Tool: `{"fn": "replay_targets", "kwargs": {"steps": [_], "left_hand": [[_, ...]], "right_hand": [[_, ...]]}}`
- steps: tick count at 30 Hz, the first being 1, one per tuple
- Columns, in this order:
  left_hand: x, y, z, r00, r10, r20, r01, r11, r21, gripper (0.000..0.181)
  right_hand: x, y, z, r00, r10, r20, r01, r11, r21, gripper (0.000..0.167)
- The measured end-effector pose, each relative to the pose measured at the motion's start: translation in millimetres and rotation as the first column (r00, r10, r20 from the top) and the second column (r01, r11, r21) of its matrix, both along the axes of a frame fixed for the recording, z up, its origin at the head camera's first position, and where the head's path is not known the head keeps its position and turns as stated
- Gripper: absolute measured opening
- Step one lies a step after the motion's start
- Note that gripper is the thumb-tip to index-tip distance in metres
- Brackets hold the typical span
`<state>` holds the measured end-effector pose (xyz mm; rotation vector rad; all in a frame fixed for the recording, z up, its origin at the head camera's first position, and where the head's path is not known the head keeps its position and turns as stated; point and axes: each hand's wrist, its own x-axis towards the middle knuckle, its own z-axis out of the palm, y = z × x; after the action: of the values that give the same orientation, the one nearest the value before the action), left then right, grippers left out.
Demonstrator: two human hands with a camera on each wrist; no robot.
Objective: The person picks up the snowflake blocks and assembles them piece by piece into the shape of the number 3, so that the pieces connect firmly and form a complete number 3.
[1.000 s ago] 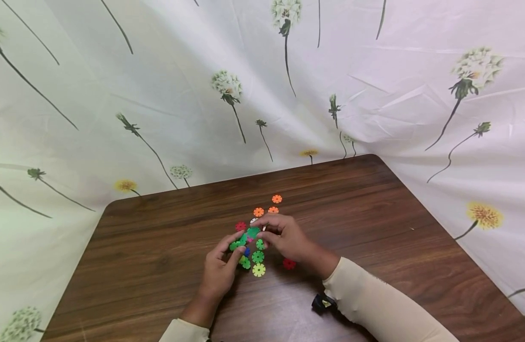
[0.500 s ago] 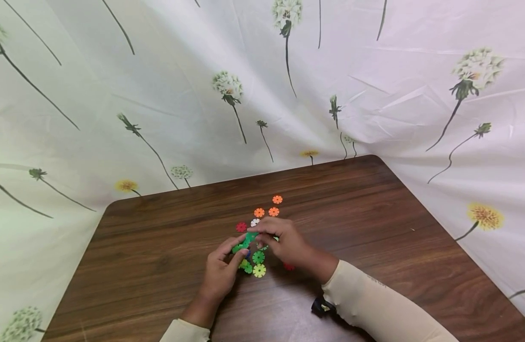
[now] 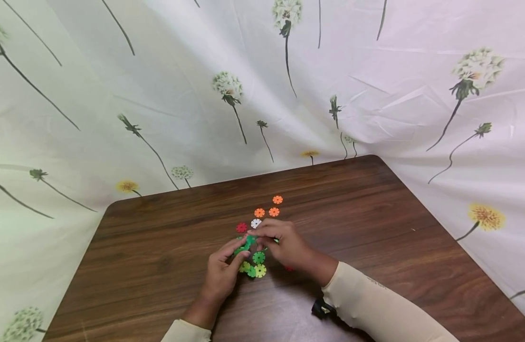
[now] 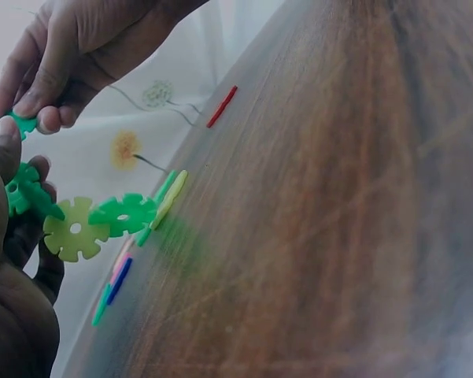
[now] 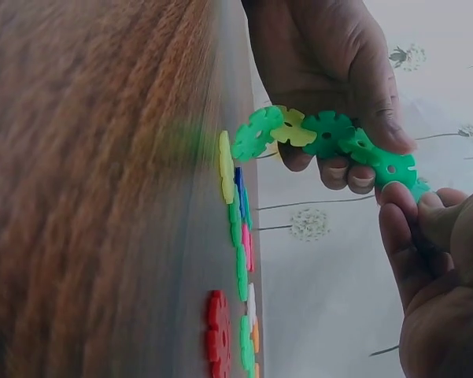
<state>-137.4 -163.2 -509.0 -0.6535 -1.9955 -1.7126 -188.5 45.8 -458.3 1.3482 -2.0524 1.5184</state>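
Note:
My left hand point(image 3: 221, 268) grips a linked chain of notched plastic discs, thumb on one side and fingers on the other. Green discs point(image 5: 328, 134) and a yellow disc point(image 4: 76, 228) make up this chain, whose loose end hangs above the table. At its other end, my right hand point(image 3: 288, 243) pinches a small green disc point(image 4: 22, 124) between thumb and forefinger. In the right wrist view that disc meets the chain; how deeply the slots engage is hidden by the fingertips.
Loose discs lie flat on the wooden table point(image 3: 159, 285): several orange discs point(image 3: 277, 199), a white disc point(image 3: 255, 223), a red disc point(image 3: 242, 227), a green disc point(image 3: 258, 257) and a yellow disc point(image 3: 260, 270). Another red disc point(image 5: 218, 335) lies near my right wrist. A flowered cloth point(image 3: 181, 95) hangs behind.
My right hand has shifted slightly left, closer to the left hand. The chain has turned in the left hand, its hanging end swinging right and a little down.

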Motion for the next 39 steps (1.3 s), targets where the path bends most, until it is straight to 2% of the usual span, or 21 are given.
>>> {"fn": "replay_targets", "kwargs": {"steps": [7,14,16,19,23,25,29,33,35,39], "left_hand": [[0.5,-1.1,-0.3,0.999,-0.005,-0.042,0.005,1.000,-0.012,0.034],[0.2,0.5,2.4,1.000,-0.019,0.013,0.019,1.000,0.002,0.038],[-1.0,0.7,3.5,1.000,-0.007,0.024,0.006,1.000,0.006,0.038],[-2.7,0.6,4.5,0.999,0.017,0.035,-0.018,1.000,0.017,0.038],[-2.1,0.7,5.9,0.996,0.025,0.082,-0.030,0.998,0.056,0.038],[-1.4,0.6,6.2,0.993,0.029,0.110,-0.038,0.996,0.077,0.038],[-0.7,-0.7,5.9,0.989,0.045,0.140,-0.060,0.993,0.106,0.037],[-1.3,-2.5,4.8,0.990,0.018,0.137,-0.037,0.990,0.138,0.038],[-1.9,-2.6,4.9,0.990,0.001,0.138,-0.022,0.988,0.156,0.039],[-2.6,-2.6,6.5,0.987,0.020,0.160,-0.044,0.988,0.150,0.043]], "right_hand": [[-0.2,-1.7,-0.4,1.000,-0.001,-0.008,0.001,1.000,0.022,0.029],[-2.6,-0.9,-3.0,1.000,-0.004,-0.002,0.004,1.000,-0.004,0.031],[-3.4,-0.1,-2.8,1.000,-0.016,0.026,0.016,1.000,0.005,0.035],[-3.7,0.5,-0.9,0.992,-0.014,0.127,0.011,1.000,0.022,0.044],[-3.9,1.9,1.5,0.962,-0.009,0.274,0.003,1.000,0.024,0.048],[-4.6,2.7,1.9,0.950,-0.020,0.311,0.011,0.999,0.031,0.044],[-8.3,4.7,-0.5,0.946,-0.071,0.318,0.047,0.996,0.081,0.035],[-13.3,6.4,-6.0,0.938,-0.132,0.322,0.084,0.984,0.159,0.027],[-15.6,6.7,-8.5,0.928,-0.154,0.338,0.089,0.976,0.200,0.025],[-19.4,6.5,-12.8,0.917,-0.167,0.362,0.072,0.962,0.263,0.025]]}}
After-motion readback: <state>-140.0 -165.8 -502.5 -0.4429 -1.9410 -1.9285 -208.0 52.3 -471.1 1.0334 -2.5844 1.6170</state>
